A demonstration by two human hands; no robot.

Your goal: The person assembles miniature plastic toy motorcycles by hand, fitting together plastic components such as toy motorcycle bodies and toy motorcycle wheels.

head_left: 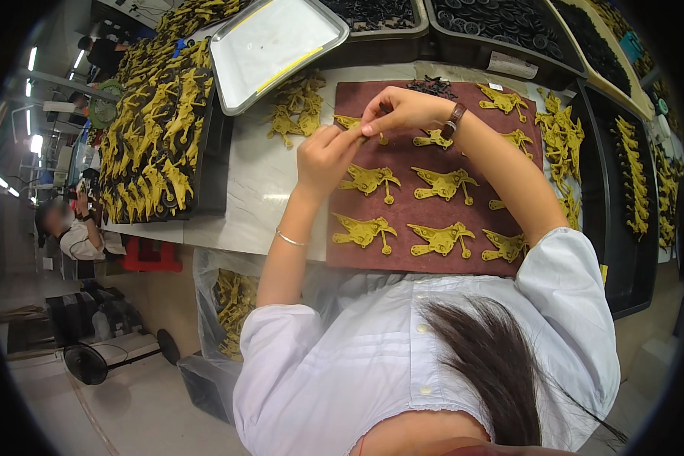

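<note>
Above the far left part of a dark red mat [403, 262], my two hands meet at the fingertips. My left hand [327, 157] and my right hand [404, 111] are both closed in a pinch. A small dark piece shows between their fingers, too hidden to name. Yellow plastic frame-like parts, such as this yellow part [443, 185], lie flat in rows on the mat. One yellow part [347, 121] is partly covered by my hands. A little pile of small black pieces [432, 87] sits at the mat's far edge, beyond my right wrist.
A metal tray [270, 53] tilts at the far left. Beside it stands a black crate [214, 163] heaped with yellow parts. Bins of black wheels [501, 26] line the back. A long black tray [612, 251] stands at right. Another person [76, 232] sits far left.
</note>
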